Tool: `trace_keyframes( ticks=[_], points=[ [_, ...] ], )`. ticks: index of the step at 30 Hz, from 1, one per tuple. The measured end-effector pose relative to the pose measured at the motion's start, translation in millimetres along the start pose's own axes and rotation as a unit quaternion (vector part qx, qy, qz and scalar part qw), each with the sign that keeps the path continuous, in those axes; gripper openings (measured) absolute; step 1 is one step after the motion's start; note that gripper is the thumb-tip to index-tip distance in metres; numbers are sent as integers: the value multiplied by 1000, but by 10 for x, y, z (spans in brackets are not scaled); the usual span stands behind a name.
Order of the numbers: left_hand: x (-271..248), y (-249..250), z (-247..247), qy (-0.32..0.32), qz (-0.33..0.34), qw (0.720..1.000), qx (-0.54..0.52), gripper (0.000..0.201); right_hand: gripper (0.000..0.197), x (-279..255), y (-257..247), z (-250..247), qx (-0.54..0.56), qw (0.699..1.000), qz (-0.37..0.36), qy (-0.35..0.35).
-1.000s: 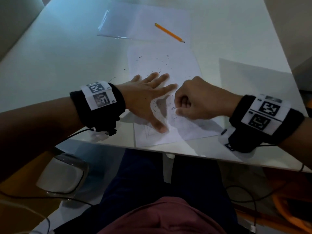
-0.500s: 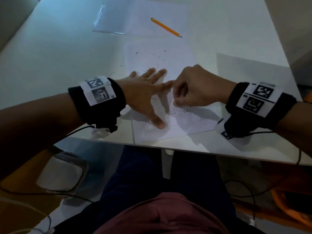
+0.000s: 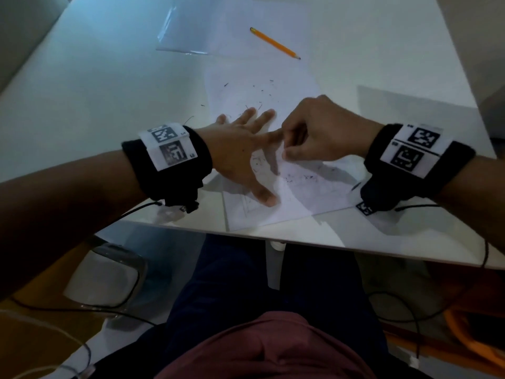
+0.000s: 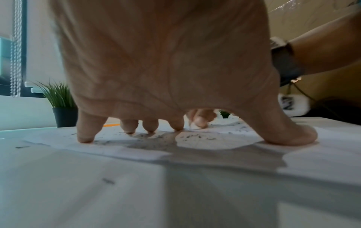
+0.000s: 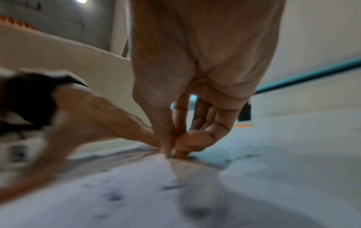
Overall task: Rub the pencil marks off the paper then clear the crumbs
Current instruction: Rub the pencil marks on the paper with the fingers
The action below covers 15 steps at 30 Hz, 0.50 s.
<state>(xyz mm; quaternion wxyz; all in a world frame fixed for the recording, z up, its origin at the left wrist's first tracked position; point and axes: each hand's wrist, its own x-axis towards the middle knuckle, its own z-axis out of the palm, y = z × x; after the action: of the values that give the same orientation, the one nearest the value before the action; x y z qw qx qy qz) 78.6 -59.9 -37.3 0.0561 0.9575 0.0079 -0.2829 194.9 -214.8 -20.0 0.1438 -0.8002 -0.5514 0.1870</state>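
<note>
A white paper [image 3: 300, 192] with faint pencil lines lies near the table's front edge, strewn with dark eraser crumbs [image 3: 297, 177]. My left hand [image 3: 254, 160] lies spread on the sheet, its fingertips [image 4: 85, 138] and thumb pressing it down. My right hand [image 3: 285, 153] is curled beside the left index finger. Its thumb and fingers pinch a small eraser against the paper [image 5: 173, 152]. The eraser is almost wholly hidden by the fingers. The right wrist view is blurred.
A yellow pencil [image 3: 274, 42] lies beyond the paper, beside a clear plastic sleeve [image 3: 185, 34]. A few crumbs sit on the white table [image 3: 109, 91] left of the sheet. The table's front edge [image 3: 328, 242] runs just below my wrists.
My right hand has slid a little away from me along the paper, up against the left index finger. The left hand stays spread on the sheet.
</note>
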Motion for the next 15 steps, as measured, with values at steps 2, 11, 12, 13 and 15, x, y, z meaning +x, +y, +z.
trace_keyframes(
  ticks=[2,11,12,13,15],
  points=[
    [-19,-18,12,12,6,1000,0,141,10,50,36,-22,-3,1000,2,24],
    [-15,-66,74,45,16,999,-11,142,13,114,-22,1,-18,999,-26,-13],
    [-17,-63,68,45,19,999,-10,140,13,110,-60,24,-21,998,-36,-37],
    [-6,-66,65,44,22,999,-8,137,13,111,-54,12,-23,998,-32,-46],
    [6,-91,61,48,26,998,-16,126,13,139,57,-84,-22,1000,1,-13]
  ],
)
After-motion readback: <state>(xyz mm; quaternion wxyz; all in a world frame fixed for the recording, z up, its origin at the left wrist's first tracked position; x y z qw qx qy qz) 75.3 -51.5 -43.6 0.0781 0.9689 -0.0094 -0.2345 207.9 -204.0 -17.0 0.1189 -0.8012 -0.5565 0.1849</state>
